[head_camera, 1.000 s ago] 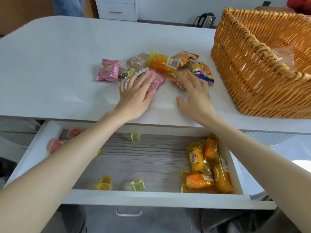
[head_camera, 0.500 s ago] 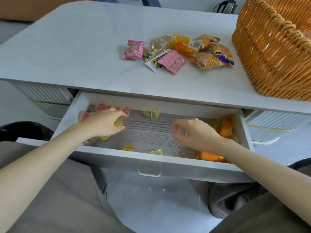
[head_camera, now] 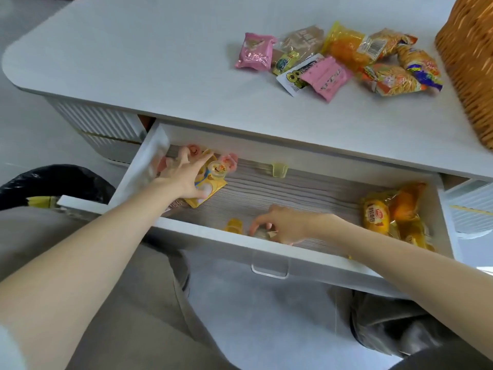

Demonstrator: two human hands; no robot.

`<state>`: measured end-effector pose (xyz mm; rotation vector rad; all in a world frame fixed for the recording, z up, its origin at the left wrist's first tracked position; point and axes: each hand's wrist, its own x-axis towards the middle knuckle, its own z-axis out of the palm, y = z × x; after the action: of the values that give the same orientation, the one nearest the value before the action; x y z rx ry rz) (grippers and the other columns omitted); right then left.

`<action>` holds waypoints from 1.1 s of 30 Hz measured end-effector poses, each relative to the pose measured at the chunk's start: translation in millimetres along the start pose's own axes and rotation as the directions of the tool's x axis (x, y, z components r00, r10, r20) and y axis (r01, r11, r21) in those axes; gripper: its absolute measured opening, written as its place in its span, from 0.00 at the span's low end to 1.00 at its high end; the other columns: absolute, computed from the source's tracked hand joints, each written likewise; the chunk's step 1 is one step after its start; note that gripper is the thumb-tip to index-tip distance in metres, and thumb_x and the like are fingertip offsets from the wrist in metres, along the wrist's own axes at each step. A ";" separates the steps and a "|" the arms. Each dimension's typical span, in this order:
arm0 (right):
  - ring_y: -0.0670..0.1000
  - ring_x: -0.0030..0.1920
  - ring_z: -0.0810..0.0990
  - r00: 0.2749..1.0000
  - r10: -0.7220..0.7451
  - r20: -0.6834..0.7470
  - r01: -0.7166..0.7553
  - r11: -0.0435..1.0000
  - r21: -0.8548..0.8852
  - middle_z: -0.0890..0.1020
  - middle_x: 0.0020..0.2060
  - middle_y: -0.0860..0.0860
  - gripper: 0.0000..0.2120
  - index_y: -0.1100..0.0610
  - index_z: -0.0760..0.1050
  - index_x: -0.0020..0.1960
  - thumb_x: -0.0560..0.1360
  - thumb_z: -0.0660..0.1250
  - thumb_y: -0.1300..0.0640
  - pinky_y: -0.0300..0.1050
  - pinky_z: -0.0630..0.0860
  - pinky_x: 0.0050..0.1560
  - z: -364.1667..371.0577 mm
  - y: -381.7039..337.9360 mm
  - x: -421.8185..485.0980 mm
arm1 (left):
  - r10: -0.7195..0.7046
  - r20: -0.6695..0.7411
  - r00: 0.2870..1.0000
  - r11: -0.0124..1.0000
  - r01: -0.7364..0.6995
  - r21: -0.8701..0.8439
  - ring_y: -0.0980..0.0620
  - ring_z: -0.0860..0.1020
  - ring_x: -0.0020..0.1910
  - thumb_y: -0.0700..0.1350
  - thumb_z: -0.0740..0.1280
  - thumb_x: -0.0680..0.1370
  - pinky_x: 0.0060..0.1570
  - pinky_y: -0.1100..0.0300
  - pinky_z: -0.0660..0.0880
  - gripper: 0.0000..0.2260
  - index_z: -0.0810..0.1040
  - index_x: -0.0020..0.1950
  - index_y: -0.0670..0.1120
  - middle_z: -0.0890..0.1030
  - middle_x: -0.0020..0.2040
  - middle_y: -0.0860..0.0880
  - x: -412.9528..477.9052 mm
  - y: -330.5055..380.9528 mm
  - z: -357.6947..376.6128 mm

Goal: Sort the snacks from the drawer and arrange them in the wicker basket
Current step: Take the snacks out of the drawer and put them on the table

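Two hands are inside the open drawer: left hand spread over a yellow packet, right hand pinching a small jelly cup. Grip firmly before lifting toward the wicker basket.

A broad strip of bare wood-grain floor is left through the middle of the open white drawer, bounded on the right by orange wrapped cakes heaped at that end. The back left corner is crowded by pink jelly cups and a flat yellow packet, on which the left grip is spread. By the front wall, a small pale jelly cup is pinched by the right grip, with a yellow jelly cup just beside. The drawer's rear is overhung by the white worktop, whose right part is blocked by mixed snack packets and a woven wicker basket.
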<state>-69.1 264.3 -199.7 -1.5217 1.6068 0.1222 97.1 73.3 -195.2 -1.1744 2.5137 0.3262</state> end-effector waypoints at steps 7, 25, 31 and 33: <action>0.56 0.49 0.77 0.937 0.017 -0.349 0.003 0.998 0.058 0.79 0.49 0.53 0.08 0.53 0.72 0.52 0.76 0.57 0.61 0.47 0.73 0.51 -17.7 -2.1 -2.7 | 0.080 0.036 0.996 0.989 -0.075 -0.131 0.38 0.61 0.72 0.43 0.78 0.67 0.64 0.48 0.70 0.45 0.56 0.76 0.60 0.51 0.74 0.40 -1.1 -3.4 1.1; 0.46 0.45 0.75 1.000 -0.020 0.005 0.018 0.955 0.296 0.78 0.45 0.44 0.08 0.48 0.73 0.54 0.79 0.61 0.47 0.41 0.73 0.47 1.6 -17.6 18.2 | 0.170 -0.096 0.981 0.940 -0.191 -0.282 0.45 0.72 0.65 0.44 0.74 0.72 0.59 0.55 0.70 0.23 0.74 0.65 0.52 0.75 0.66 0.48 -13.6 3.6 -2.3; 0.47 0.39 0.76 0.982 0.076 -0.173 0.013 0.887 0.462 0.80 0.38 0.45 0.07 0.47 0.73 0.53 0.79 0.60 0.47 0.39 0.73 0.43 -17.3 -3.3 -15.3 | 0.243 -0.136 0.960 0.946 -0.266 -0.184 0.44 0.73 0.63 0.46 0.74 0.73 0.60 0.53 0.71 0.23 0.75 0.66 0.52 0.76 0.64 0.45 -23.2 14.1 -8.4; 0.47 0.42 0.77 0.972 0.103 -0.211 0.002 0.895 0.447 0.80 0.42 0.47 0.06 0.46 0.72 0.54 0.79 0.59 0.47 0.39 0.73 0.43 -23.5 2.6 -30.2 | 0.266 -0.137 0.954 0.944 -0.287 -0.162 0.44 0.74 0.61 0.47 0.74 0.72 0.59 0.50 0.72 0.22 0.75 0.66 0.52 0.76 0.62 0.45 -27.4 17.9 -11.1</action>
<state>-88.1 273.3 -167.6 -1.1651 1.7101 -0.3861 97.3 99.8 -172.9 -0.9203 2.8037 0.5846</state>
